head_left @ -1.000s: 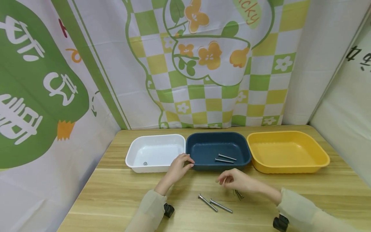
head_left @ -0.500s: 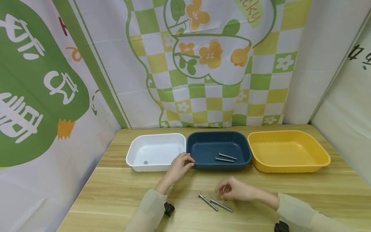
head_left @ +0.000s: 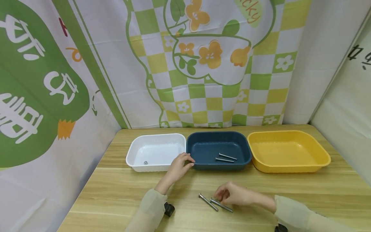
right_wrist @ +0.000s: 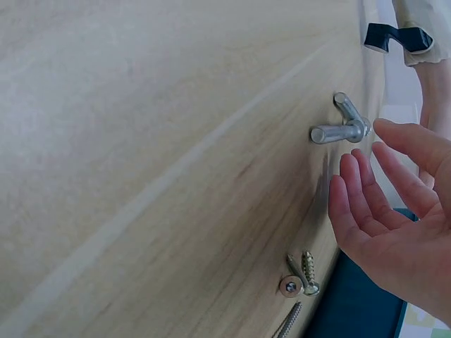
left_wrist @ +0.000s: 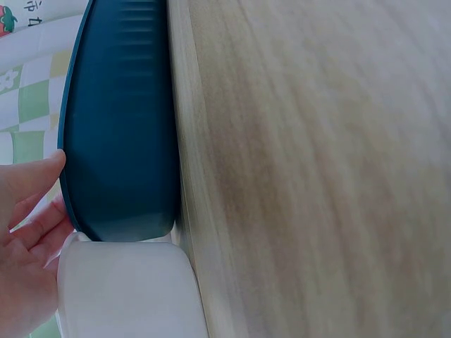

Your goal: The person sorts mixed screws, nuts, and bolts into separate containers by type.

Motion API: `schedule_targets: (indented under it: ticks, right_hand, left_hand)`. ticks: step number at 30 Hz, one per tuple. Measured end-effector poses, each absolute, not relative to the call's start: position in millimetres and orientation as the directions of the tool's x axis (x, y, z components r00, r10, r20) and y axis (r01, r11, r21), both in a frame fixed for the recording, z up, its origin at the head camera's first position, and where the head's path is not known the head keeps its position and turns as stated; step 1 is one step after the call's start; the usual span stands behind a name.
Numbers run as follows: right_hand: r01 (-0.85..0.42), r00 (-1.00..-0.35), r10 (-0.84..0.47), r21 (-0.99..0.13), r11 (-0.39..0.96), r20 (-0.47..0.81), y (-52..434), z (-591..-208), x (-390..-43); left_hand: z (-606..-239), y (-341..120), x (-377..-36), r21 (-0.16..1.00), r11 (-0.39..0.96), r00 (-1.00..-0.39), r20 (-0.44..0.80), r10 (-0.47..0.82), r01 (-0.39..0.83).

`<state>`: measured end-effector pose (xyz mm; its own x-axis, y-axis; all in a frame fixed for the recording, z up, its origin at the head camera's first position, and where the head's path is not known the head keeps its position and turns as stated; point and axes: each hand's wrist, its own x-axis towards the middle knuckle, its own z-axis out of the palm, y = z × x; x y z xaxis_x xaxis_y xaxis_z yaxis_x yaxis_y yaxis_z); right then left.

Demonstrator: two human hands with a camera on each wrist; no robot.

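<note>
My left hand holds the near left corner of the dark blue tray. In the left wrist view its thumb meets the rim, while other fingers pass behind the wall. Two long metal bolts lie on the table in the head view, a left bolt and a right bolt. My right hand hovers at the right bolt's head. Its thumb and curved fingers are spread apart with nothing between them in the right wrist view. Several small screws lie beneath that hand, hidden from the head view.
Two thinner bolts lie in the dark blue tray. A white tray on its left contains a small round metal piece. To the right stands a yellow tray. Printed cloth hangs behind the wooden table.
My right hand has come down and slightly left, from over the small screws to the right bolt's head. The left hand has stayed at the tray corner.
</note>
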<state>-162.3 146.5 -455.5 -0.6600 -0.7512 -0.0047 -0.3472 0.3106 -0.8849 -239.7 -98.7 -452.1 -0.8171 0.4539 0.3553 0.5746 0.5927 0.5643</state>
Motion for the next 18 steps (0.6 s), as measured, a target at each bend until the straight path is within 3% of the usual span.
schedule_targets:
  ticks: [18]
  right_hand:
    - [-0.305,-0.711,-0.702,-0.881,0.363,-0.043,142.1,-463.9,-155.1]
  left_hand:
    - [-453.3,-98.8,-239.2,0.566,0.602,-0.825,0.342,0.449,0.563]
